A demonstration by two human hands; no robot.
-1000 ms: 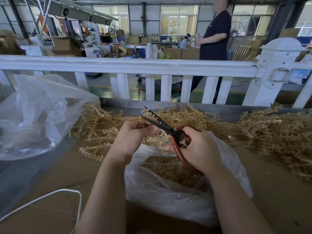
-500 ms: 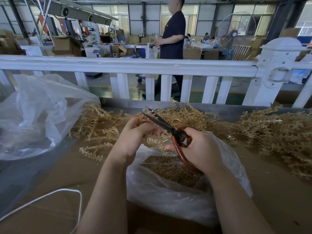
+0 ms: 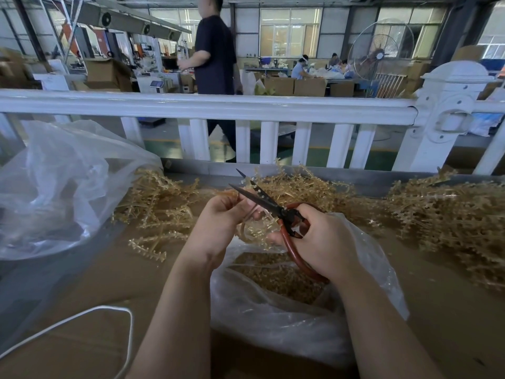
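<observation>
My right hand (image 3: pixel 322 242) grips scissors (image 3: pixel 262 201) with red-brown handles and dark blades; the blades are parted and point up-left. My left hand (image 3: pixel 218 225) pinches a thin tan plastic sprig (image 3: pixel 254 231) right at the blades. Both hands hover over a clear plastic bag (image 3: pixel 287 318) whose open mouth shows a heap of small tan cut pieces (image 3: pixel 276 277). The sprig's lower part curls between my two hands.
Piles of tan plastic sprigs lie behind the hands (image 3: pixel 158 203) and at the right (image 3: pixel 451 220) on the brown table (image 3: pixel 90 291). A big clear bag (image 3: pixel 54 187) sits left. A white cord (image 3: pixel 82 318) loops at front left. A white railing (image 3: pixel 218 108) borders the far edge; a person (image 3: pixel 216 56) walks behind it.
The scissor blades have opened slightly and my left hand has shifted the sprig at them. The person behind the railing has walked from right to left.
</observation>
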